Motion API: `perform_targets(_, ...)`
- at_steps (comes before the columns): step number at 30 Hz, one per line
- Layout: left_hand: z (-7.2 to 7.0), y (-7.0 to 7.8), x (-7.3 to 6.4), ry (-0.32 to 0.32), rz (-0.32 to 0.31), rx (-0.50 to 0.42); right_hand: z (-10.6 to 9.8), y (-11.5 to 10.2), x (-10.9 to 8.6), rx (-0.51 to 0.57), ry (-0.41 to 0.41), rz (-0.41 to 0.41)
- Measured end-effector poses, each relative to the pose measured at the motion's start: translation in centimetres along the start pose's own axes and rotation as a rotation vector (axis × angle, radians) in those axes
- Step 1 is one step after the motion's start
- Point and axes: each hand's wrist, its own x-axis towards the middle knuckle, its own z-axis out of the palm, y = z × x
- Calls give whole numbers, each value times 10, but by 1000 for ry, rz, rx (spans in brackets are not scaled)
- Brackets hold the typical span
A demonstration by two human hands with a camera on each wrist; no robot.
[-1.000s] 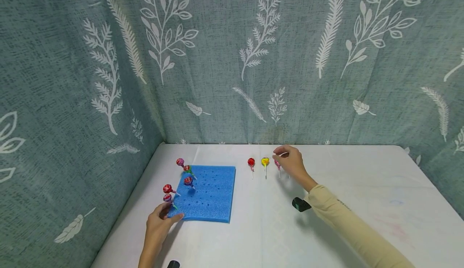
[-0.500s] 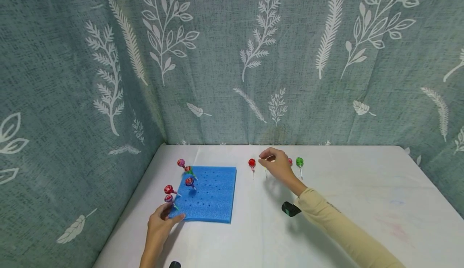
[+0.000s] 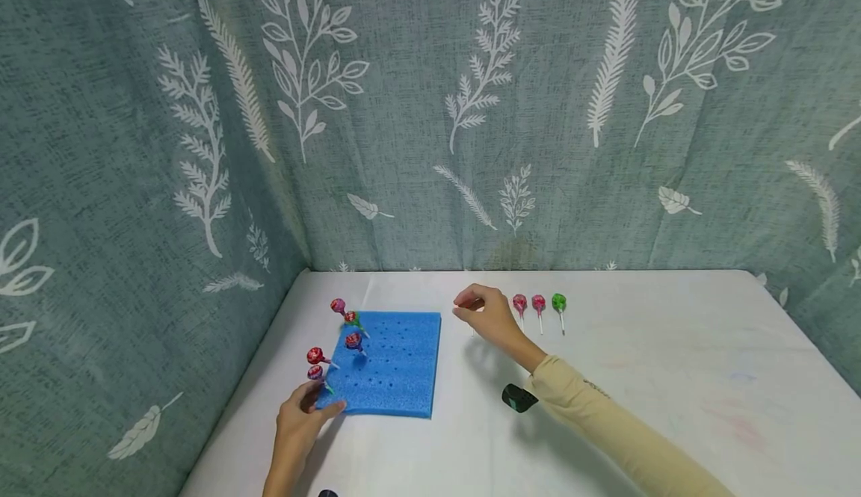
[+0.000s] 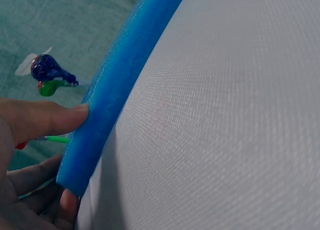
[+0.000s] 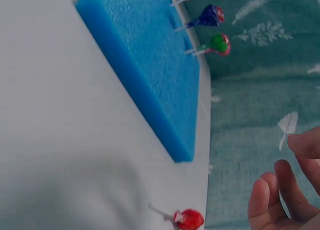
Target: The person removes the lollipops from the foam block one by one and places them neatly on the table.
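Note:
My left hand grips the front left corner of a blue foam board, thumb on its edge in the left wrist view. Several lollipops stand tilted in holes along its left part, among them a red one and a blue-wrapped one. My right hand hovers beyond the board's right edge, thumb and fingers apart, holding nothing. Close to it a red lollipop lies on the table in the right wrist view; the hand mostly hides it in the head view. The yellow lollipop is hidden behind this hand.
Two pink lollipops, one beside another, and a green lollipop lie in a row on the white table. A patterned green curtain hangs along the back and left sides.
My right hand has moved left along the row, from over the pink lollipops past the yellow one to the red one. Pink and green lollipops have come into view. My left hand keeps its grip.

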Motion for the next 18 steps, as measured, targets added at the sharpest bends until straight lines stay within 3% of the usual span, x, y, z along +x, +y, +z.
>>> perform_targets(7, 0, 3, -2, 5, 10, -6, 14, -5, 2, 28, -39, 13)
perform_targets(18, 3, 1, -2, 37, -23, 16, 33, -10, -2, 36, -121, 13)
